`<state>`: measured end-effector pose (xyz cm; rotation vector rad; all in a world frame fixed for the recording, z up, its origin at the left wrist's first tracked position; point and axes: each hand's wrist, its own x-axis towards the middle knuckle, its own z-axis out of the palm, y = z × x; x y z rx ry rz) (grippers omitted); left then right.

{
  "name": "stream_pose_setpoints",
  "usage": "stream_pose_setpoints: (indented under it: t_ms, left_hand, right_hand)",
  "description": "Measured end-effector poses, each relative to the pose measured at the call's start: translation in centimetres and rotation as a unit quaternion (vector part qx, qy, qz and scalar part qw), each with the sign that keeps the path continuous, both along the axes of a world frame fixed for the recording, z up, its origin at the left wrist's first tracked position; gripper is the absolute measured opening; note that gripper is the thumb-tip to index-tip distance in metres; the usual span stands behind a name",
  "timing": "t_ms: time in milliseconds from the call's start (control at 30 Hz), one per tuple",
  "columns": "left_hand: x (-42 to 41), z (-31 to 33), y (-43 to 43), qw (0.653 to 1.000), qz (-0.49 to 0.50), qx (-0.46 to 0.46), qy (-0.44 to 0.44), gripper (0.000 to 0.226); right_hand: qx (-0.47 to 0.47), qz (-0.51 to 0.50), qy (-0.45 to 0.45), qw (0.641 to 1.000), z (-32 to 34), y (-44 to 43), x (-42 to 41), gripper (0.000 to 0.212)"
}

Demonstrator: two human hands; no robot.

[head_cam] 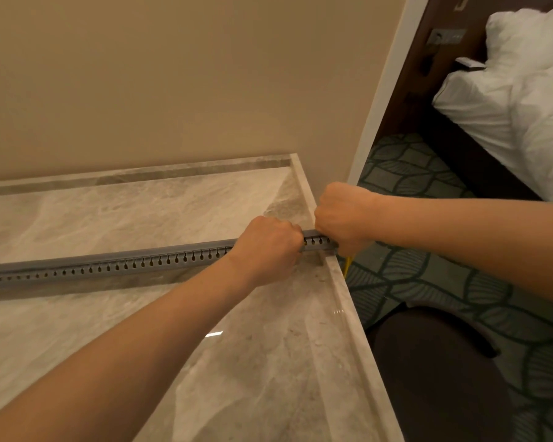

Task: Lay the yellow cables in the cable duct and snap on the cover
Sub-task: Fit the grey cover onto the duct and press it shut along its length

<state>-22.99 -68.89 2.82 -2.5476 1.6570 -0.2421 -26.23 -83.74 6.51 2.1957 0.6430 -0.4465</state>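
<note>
On the marble top (268, 362): 1 grey cable duct (109, 266), slotted side toward us, running L-R to the top's right edge. Our left hand (268, 247) has its fingers curled over the duct near that end. Right hand (342, 218) is fisted at the end itself; what it grips, we can't tell. Yellow cables (348, 266): short bit hangs below it, off the edge.

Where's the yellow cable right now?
Head view, right of centre: a short bit of yellow cable shows below the right hand, hanging past the right edge of the marble counter at the end of the grey cable duct.
</note>
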Motion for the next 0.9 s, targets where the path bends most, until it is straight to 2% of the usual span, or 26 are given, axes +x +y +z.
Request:
stream_pose_setpoints:
  t_ms: [167, 300, 433, 567, 667, 800, 900]
  left_hand:
    - [-0.4, 0.2, 0.3, 1.000, -0.026, 0.002, -0.013, 0.015]
    - [-0.3, 0.3, 0.3, 0.999, -0.029, 0.014, -0.011, 0.016]
    - [0.0, -0.4, 0.6, 1.000, -0.005, -0.019, 0.000, 0.020]
    - [0.2, -1.3, 1.0, 0.998, 0.003, -0.057, 0.027, 0.025]
    - [0.4, -1.5, 1.1, 0.996, 0.009, -0.073, 0.052, 0.023]
    - [0.8, -2.0, 1.9, 0.997, 0.018, -0.053, 0.045, 0.020]
    - [0.9, -2.6, 2.5, 0.999, 0.029, -0.022, 0.023, 0.019]
  right_hand:
    - [0.043, 0.018, 0.037, 0.998, 0.0, -0.9, 0.1, 0.032]
    - [0.051, 0.026, 0.027, 0.998, -0.2, -1.3, -0.1, 0.024]
    - [0.051, 0.022, -0.004, 0.998, 0.0, -1.3, -0.7, 0.033]
    - [0.049, -0.016, -0.064, 0.997, -0.7, -1.2, -2.0, 0.027]
    - [0.083, -0.064, -0.086, 0.991, -1.5, -1.1, -2.4, 0.030]
    - [0.131, -0.093, -0.093, 0.983, -1.9, -1.2, -2.7, 0.039]
    - [0.139, -0.096, -0.094, 0.981, -1.8, -1.1, -3.1, 0.038]
